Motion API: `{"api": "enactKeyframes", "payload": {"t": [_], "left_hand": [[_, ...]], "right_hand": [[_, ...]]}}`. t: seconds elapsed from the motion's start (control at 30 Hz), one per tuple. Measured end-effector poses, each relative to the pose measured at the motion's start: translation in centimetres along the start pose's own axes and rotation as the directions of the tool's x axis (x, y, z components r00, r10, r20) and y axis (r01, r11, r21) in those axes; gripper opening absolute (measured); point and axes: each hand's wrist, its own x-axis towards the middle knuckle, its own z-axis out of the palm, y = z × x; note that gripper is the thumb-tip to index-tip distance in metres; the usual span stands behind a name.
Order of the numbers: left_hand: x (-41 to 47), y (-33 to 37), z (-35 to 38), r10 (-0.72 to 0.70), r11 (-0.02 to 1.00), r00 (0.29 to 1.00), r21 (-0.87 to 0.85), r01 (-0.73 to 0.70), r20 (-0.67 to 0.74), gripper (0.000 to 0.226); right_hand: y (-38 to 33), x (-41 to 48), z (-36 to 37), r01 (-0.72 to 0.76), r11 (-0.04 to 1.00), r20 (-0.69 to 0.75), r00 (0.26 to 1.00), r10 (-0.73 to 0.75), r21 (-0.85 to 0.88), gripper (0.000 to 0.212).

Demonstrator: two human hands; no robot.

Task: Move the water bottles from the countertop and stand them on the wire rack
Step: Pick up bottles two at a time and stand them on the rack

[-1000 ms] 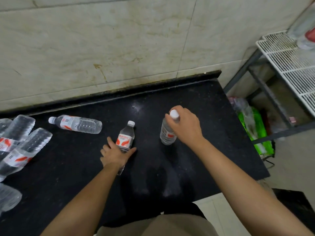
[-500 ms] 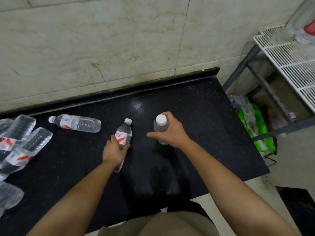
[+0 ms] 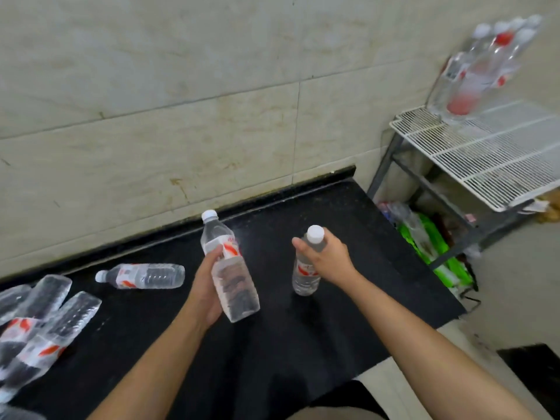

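**Both hands on bottles, over countertop**

Black countertop (image 3: 272, 344); wire rack (image 3: 485, 159) right, bottles standing on it. Left hand (image 3: 206, 286) grips tilted bottle (image 3: 227, 268), lifted. Right hand (image 3: 330, 259) grips upright bottle (image 3: 306, 274) near its neck.

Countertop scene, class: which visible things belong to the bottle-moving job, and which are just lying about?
Job: clear plastic water bottle in left hand; clear bottle in right hand; bottle lying on black countertop; white wire rack.
Lying about: green plastic bags under rack.
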Motion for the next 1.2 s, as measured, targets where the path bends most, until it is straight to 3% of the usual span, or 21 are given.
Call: {"api": "enactKeyframes", "payload": {"t": [0.13,0.23,0.27,0.33,0.4,0.5,0.6,0.67,0.73,0.87,0.97,1.2], "left_hand": [[0.8,-0.8,4.4,-0.044,0.999,0.97,0.029,0.039,0.239,0.062],[0.7,-2.5,8.4,-0.058,0.973,0.948,0.229,-0.016,0.314,0.094],[0.4,-3.2,9.8,-0.039,0.961,0.949,0.272,-0.05,0.312,0.094],[-0.4,-4.9,12.7,0.027,0.945,0.953,0.304,-0.123,0.302,0.07],[-1.4,-6.3,15.5,0.082,0.919,0.949,0.346,-0.189,0.303,0.043],[-2.5,-8.3,19.6,0.189,0.813,0.905,0.456,-0.362,0.382,0.033],[-3.5,-11.2,24.0,0.312,0.695,0.809,0.462,-0.552,0.497,0.023],[-4.0,-14.0,27.1,0.329,0.625,0.746,0.459,-0.632,0.579,0.022],[-4.1,-17.6,30.4,0.309,0.588,0.705,0.454,-0.669,0.639,0.03],[-3.7,-25.2,37.9,0.287,0.565,0.731,0.507,-0.651,0.619,0.048],[-3.5,-29.8,43.7,0.262,0.573,0.723,0.5,-0.65,0.639,0.044],[-2.2,-33.6,54.6,0.311,0.509,0.667,0.474,-0.719,0.677,0.063]], "right_hand": [[-1.0,-2.5,-3.8,0.03,0.993,-0.249,0.969,0.0,0.116,0.037],[-1.6,-4.7,-7.1,0.098,0.971,-0.389,0.921,-0.006,0.217,0.063],[-1.7,-5.5,-8.4,0.132,0.964,-0.419,0.908,-0.024,0.232,0.077],[-1.5,-6.8,-11.1,0.197,0.952,-0.477,0.876,-0.064,0.234,0.097],[-1.1,-8.1,-14.0,0.242,0.938,-0.528,0.846,-0.08,0.246,0.097],[0.4,-9.4,-18.0,0.254,0.936,-0.604,0.795,-0.058,0.245,0.102],[2.4,-10.2,-21.8,0.291,0.929,-0.626,0.775,-0.09,0.227,0.112],[3.8,-10.8,-24.5,0.301,0.918,-0.606,0.79,-0.089,0.257,0.106],[5.8,-11.0,-27.5,0.307,0.899,-0.589,0.805,-0.07,0.313,0.087],[10.5,-10.7,-35.2,0.316,0.858,-0.598,0.801,-0.013,0.405,0.065],[13.2,-10.6,-41.9,0.302,0.875,-0.584,0.811,-0.028,0.378,0.053],[15.5,-7.1,-53.9,0.324,0.872,-0.591,0.805,-0.049,0.368,0.038]]}}
